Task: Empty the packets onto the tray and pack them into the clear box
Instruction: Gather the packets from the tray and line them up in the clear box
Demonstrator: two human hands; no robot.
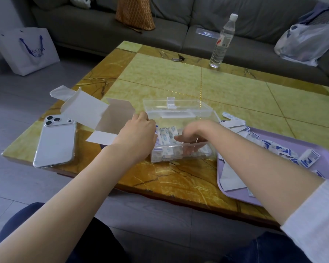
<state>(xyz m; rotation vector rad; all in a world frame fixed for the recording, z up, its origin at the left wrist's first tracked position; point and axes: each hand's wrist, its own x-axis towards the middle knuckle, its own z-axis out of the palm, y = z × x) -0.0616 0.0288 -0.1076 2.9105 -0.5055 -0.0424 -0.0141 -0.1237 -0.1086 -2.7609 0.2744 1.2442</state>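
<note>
— So, where are your hands at this moment?
— Your left hand (137,133) lies against the left wall of the clear box (207,152), with its fingers reaching to the far left corner of the rim. The thumb is hidden, so I cannot tell whether you are gripping the wall or only steadying it.
— And your right?
— Your right hand (192,135) is down inside the box from above. The wrist is arched and the fingers (186,138) curl downward, their tips showing through the front wall. They are among the packed packets (166,137), but whether they pinch one is unclear.
— Where does the box stand for you?
— It is on the table (245,95), near the front edge and straight ahead of you, with its lid (179,109) swung open behind it. White-and-blue packets stand in a row in its left half, and more lie along the bottom.
— And the rest of your packets?
— The loose packets (285,151) lie heaped on the lilac tray (239,194) just right of the box, beside and beyond your right forearm. One or two lie on the table past its far corner.
— Anything else around you?
— An opened white carton (110,118) lies just left of the box, beyond your left hand. A phone (55,143) rests face down further left. A water bottle (221,42) stands at the far edge, in front of the grey sofa (179,21).
</note>
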